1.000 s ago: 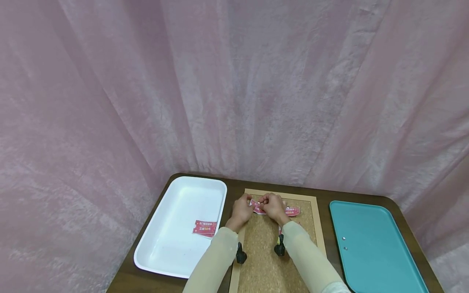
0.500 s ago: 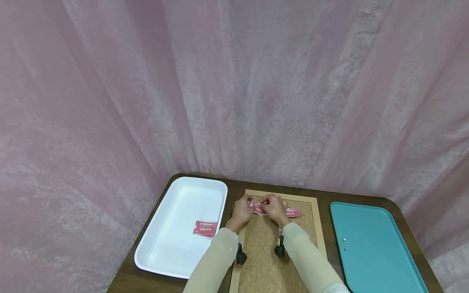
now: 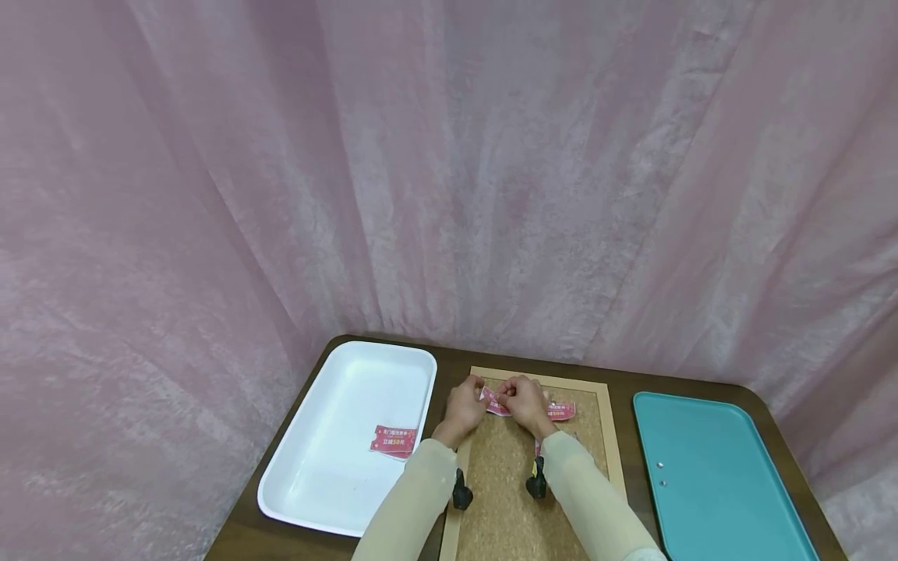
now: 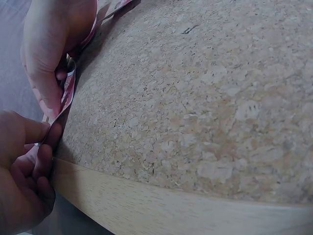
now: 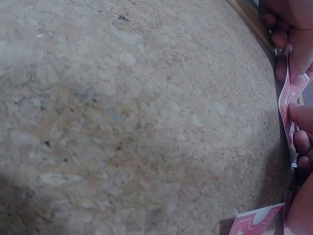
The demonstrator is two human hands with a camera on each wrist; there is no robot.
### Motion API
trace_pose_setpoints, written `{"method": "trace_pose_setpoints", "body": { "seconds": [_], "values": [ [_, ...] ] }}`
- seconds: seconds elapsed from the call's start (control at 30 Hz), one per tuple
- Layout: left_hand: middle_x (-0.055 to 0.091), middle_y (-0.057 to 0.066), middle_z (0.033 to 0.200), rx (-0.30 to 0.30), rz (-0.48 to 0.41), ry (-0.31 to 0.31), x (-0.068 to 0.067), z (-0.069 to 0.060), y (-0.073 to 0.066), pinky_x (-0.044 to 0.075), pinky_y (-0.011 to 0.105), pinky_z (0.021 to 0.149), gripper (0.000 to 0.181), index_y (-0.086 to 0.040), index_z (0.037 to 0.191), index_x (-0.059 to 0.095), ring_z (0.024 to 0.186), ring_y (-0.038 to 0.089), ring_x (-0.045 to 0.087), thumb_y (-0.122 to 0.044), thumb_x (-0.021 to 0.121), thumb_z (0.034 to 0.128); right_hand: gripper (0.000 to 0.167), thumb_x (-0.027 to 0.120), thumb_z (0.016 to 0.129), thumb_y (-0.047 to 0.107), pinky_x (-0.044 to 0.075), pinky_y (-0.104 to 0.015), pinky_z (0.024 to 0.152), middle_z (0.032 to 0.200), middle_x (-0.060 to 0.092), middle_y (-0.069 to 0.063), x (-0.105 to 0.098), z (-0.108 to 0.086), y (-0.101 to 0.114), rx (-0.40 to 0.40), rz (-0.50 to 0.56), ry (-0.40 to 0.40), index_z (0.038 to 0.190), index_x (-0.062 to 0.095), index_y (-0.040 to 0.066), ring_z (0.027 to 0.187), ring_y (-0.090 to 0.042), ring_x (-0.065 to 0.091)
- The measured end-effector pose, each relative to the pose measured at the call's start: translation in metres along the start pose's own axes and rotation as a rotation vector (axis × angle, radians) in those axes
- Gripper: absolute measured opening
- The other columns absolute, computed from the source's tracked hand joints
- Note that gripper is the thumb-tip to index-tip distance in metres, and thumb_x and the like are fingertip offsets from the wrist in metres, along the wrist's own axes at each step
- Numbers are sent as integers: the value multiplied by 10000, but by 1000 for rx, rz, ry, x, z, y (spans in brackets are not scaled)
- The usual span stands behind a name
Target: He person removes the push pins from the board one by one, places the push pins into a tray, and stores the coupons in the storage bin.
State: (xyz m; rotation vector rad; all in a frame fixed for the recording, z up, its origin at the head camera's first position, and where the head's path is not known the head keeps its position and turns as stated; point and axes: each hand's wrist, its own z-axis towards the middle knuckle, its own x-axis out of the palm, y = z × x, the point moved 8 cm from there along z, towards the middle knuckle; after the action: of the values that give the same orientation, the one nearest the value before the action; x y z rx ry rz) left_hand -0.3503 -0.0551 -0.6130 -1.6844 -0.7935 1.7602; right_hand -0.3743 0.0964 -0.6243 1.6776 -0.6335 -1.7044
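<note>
Near the far left corner of a wood-framed corkboard (image 3: pixel 505 499), both hands work on a red-and-white paper coupon (image 3: pixel 496 403). My left hand (image 3: pixel 464 405) pinches its left end between thumb and fingers, at the board's frame. My right hand (image 3: pixel 525 401) has its fingers curled at the coupon's right part, thumb against the printed face in the right wrist view; whether a small pin is under those fingertips is hidden. The coupon (image 5: pixel 288 112) bends and stands partly off the cork. A second red coupon (image 3: pixel 561 411) lies on the board just right of my right hand.
A white tray (image 3: pixel 330 467) on the left holds a few overlapping red coupons (image 3: pixel 394 440). On the right, a teal tray (image 3: pixel 730 483) carries two small shiny round pieces (image 3: pixel 660 465) near its left edge. Everything sits on a dark wooden table (image 3: pixel 449 366) before a pink curtain (image 3: pixel 449 195).
Both hands stay at the same coupon with hardly any movement; the right fingers now cover the small pale spot seen on it earlier. The whole head view has shifted slightly.
</note>
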Motion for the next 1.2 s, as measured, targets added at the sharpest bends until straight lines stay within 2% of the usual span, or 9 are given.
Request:
{"method": "trace_pose_setpoints", "body": {
  "seconds": [0.13, 0.33, 0.5, 0.83, 1.07, 1.2],
  "values": [
    [759, 110, 948, 1, -8, -1, 1, -1, -1, 567, 431, 822, 349, -10, 1244, 678, 909, 249, 695, -43, 782, 913, 99, 812, 933, 169, 292, -532, 913, 836, 636, 26, -1, -1, 1, -3, -10, -3, 847, 763, 173, 882, -195, 511],
    [734, 97, 902, 10, -8, -7, 0, 1, -5, 565, 430, 822, 349, -3, 1246, 680, 879, 236, 682, -42, 785, 916, 100, 810, 936, 166, 286, -546, 906, 852, 644, 3, -4, -1, 3, -18, -6, -12, 847, 765, 160, 892, -205, 514],
    [760, 114, 954, 11, -4, -11, 0, 0, -4, 568, 442, 835, 340, -16, 1239, 686, 928, 267, 707, -51, 787, 917, 103, 821, 928, 180, 295, -537, 902, 834, 655, 17, -4, -3, 3, -18, -9, -6, 839, 772, 168, 878, -197, 512],
    [717, 56, 860, 28, 8, 2, 4, 3, -6, 556, 378, 771, 326, -34, 1245, 685, 827, 192, 664, -82, 778, 937, 83, 837, 910, 177, 305, -551, 899, 861, 668, 12, -8, -5, 3, -34, -21, -34, 852, 778, 179, 904, -217, 528],
    [773, 95, 944, 31, 7, -6, 5, 4, -4, 573, 411, 815, 316, -46, 1244, 689, 921, 240, 722, -89, 778, 943, 89, 840, 901, 162, 334, -510, 834, 802, 681, 36, -8, -4, 8, -136, -77, -78, 846, 778, 195, 844, -208, 556],
    [763, 101, 920, 49, 2, -5, 4, 2, -4, 560, 390, 763, 327, -41, 1251, 682, 850, 210, 692, -63, 772, 938, 106, 833, 896, 136, 328, -483, 795, 768, 713, 72, -9, -3, 12, -187, -79, -90, 836, 774, 200, 825, -205, 598]
  ]
}}
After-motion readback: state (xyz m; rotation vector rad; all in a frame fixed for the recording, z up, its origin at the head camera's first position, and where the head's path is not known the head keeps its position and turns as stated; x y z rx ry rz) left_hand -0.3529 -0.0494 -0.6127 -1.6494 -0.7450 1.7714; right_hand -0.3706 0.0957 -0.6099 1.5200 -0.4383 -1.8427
